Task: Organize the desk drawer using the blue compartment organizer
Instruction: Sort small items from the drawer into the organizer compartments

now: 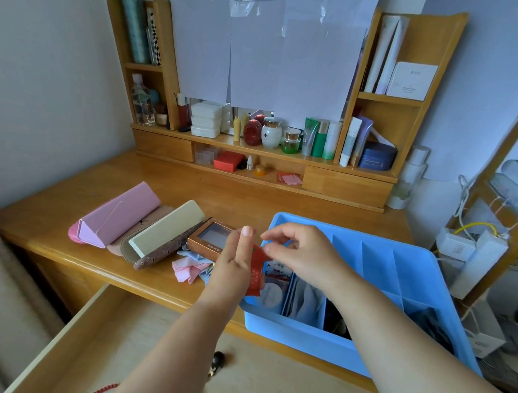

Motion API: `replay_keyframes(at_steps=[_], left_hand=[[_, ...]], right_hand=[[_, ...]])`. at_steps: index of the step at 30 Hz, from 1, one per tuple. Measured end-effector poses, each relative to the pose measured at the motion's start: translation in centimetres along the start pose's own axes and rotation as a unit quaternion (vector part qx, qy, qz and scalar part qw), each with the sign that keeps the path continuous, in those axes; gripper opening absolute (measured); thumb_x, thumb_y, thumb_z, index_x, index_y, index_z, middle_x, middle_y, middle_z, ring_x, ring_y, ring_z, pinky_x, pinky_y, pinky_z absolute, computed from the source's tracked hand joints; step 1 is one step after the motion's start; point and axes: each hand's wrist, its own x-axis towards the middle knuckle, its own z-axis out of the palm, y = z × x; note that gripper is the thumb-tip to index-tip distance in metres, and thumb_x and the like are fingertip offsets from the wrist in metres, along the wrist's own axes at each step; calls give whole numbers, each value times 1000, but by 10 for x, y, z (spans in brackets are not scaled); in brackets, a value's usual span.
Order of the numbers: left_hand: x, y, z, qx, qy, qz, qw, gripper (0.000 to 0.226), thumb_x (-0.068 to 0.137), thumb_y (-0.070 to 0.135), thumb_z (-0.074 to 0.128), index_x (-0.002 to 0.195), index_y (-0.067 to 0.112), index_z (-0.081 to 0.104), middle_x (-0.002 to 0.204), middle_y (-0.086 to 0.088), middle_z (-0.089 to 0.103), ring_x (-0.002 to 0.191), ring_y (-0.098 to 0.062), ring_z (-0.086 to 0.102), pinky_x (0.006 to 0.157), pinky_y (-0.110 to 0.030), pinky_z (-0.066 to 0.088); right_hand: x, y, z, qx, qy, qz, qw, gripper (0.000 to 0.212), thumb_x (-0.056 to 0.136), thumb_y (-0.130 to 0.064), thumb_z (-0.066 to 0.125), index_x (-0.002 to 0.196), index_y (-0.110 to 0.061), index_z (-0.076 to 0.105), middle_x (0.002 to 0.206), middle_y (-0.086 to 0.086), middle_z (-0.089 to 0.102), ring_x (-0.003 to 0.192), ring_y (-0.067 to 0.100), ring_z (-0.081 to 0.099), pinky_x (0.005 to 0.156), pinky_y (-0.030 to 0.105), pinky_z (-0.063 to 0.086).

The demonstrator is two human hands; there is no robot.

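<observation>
The blue compartment organizer [413,270] stands on the desk's right front, with several items in its near compartments. My left hand [236,256] holds a small red packet [256,275] upright just left of the organizer's left wall. My right hand [297,250] pinches the packet's top edge with thumb and fingers. The open wooden drawer [91,338] lies below, with a dark round thing [218,358] and a red beaded cord [103,391] in it.
Left of my hands lie a pink case [116,216], a cream case [168,228], a brown patterned case [166,251], a brown windowed box [211,239] and pink and blue cloths [188,268]. A shelf unit with bottles and jars [272,132] lines the back. Cables and a power strip [476,260] sit right.
</observation>
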Motion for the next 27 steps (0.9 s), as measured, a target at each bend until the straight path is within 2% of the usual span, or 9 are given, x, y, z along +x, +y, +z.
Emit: replay_keyframes(at_steps=[2, 4, 8, 11, 13, 18, 22, 24, 27], left_hand=[[0, 1, -1, 10, -10, 2, 1000, 43, 70, 79, 36, 94, 51, 56, 87, 5, 69, 62, -9, 66, 52, -23, 53], [-1, 2, -3, 8, -15, -4, 1000, 48, 68, 80, 36, 98, 49, 57, 84, 11, 70, 64, -6, 67, 52, -20, 52], [0, 1, -6, -23, -24, -8, 999, 57, 75, 71, 42, 108, 29, 63, 79, -2, 69, 55, -14, 60, 50, -24, 48], [2, -2, -7, -8, -45, -11, 999, 34, 89, 51, 52, 105, 25, 67, 68, -2, 66, 54, -14, 56, 47, -24, 44], [2, -4, -9, 7, -67, -6, 998, 17, 91, 38, 59, 101, 29, 69, 65, -5, 64, 55, -15, 55, 45, -22, 42], [3, -7, -19, -5, -129, -15, 992, 18, 88, 21, 61, 103, 27, 69, 69, -10, 66, 56, -14, 53, 52, -20, 44], [3, -8, -15, 48, -72, -11, 996, 11, 94, 19, 57, 97, 12, 64, 68, -7, 67, 51, -14, 51, 47, -20, 42], [2, -5, -11, 49, -49, -10, 998, 17, 92, 25, 61, 88, 8, 61, 66, -11, 64, 49, -15, 48, 45, -22, 41], [-1, -1, -3, 31, -17, -9, 999, 29, 87, 29, 65, 69, 13, 48, 57, -3, 60, 44, -10, 45, 40, -18, 36]], right_hand=[[-2, -1, 7, -51, -51, -10, 997, 12, 74, -36, 73, 80, -42, 64, 78, -19, 62, 58, -13, 52, 54, 8, 37], [-1, 1, 14, -70, -59, -17, 996, 15, 72, -34, 75, 76, -38, 61, 71, -16, 60, 55, -12, 51, 55, 12, 36], [2, 2, 19, -31, -31, -20, 999, 16, 77, -25, 73, 70, -28, 60, 63, -8, 67, 57, -1, 62, 58, 22, 50], [4, 4, 16, -11, -12, -8, 1000, 19, 84, -16, 67, 68, -26, 61, 66, -5, 68, 58, 4, 63, 64, 28, 56], [4, 5, 12, -5, -4, 0, 1000, 22, 87, -13, 62, 70, -28, 62, 68, -4, 68, 60, 5, 64, 65, 27, 58], [4, 8, 5, 7, 28, 29, 999, 16, 91, -16, 60, 78, -26, 62, 64, -3, 66, 50, -3, 60, 49, 11, 45], [1, 6, 4, 50, 20, 19, 998, 12, 88, -17, 64, 85, -28, 62, 65, -5, 67, 55, 0, 64, 51, 12, 46], [-1, 6, 2, 66, -7, 13, 998, 12, 85, -18, 68, 85, -30, 66, 68, -4, 70, 59, 2, 65, 55, 13, 49], [-1, 5, -3, 82, -16, 35, 996, 10, 88, -19, 64, 86, -27, 69, 74, -3, 72, 60, 3, 66, 60, 18, 51]])
